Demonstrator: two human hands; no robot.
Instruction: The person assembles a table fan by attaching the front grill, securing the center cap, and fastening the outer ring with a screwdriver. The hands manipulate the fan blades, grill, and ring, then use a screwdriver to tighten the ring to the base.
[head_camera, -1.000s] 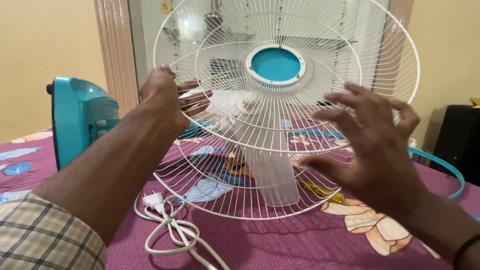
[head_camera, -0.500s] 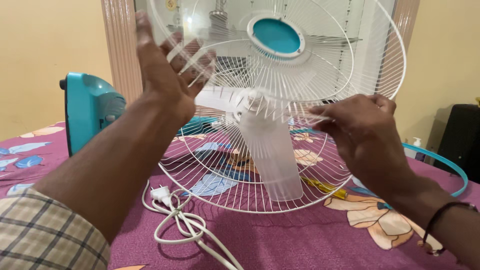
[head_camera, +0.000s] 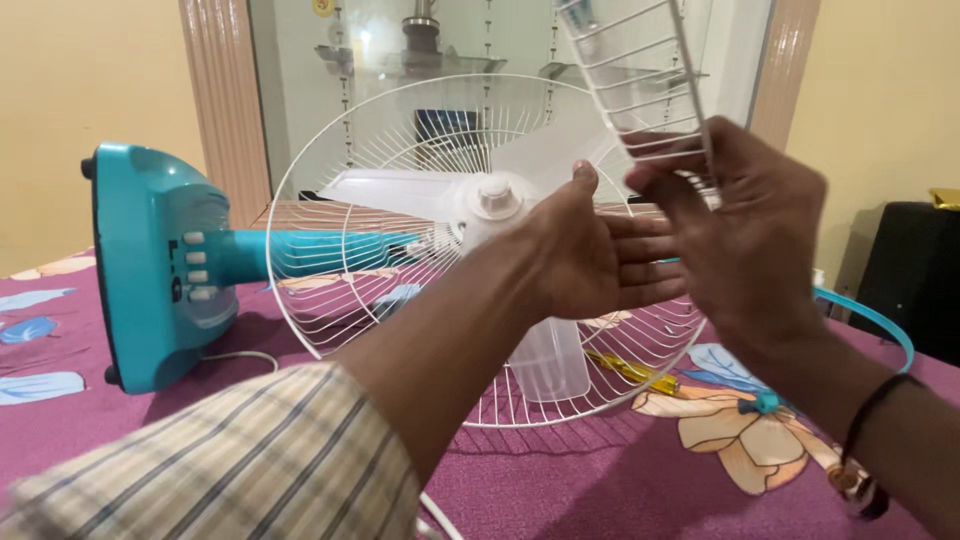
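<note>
A teal pedestal fan lies on its side on a purple flowered bedsheet (head_camera: 600, 480). Its base (head_camera: 150, 270) is at the left. Its white wire rear grille (head_camera: 330, 300) stands facing me, with translucent white blades (head_camera: 385, 185) and a hub (head_camera: 493, 195) inside. My right hand (head_camera: 750, 230) grips the rim of the detached white front grille (head_camera: 640, 70), which is raised to the upper right, clear of the fan. My left hand (head_camera: 590, 250) reaches across in front of the blades, fingers straight and apart, just beside my right hand and holding nothing.
A yellow-handled screwdriver (head_camera: 630, 372) lies on the sheet under the rear grille. A teal ring (head_camera: 870, 320) rests at the right edge by a black object (head_camera: 915, 270). A white cord (head_camera: 435, 515) shows near the bottom. Behind the fan stand a framed glass panel and yellow walls.
The front grille has come off the fan and swung up to the right in my right hand. My left hand let go of its left rim and crossed over to the right.
</note>
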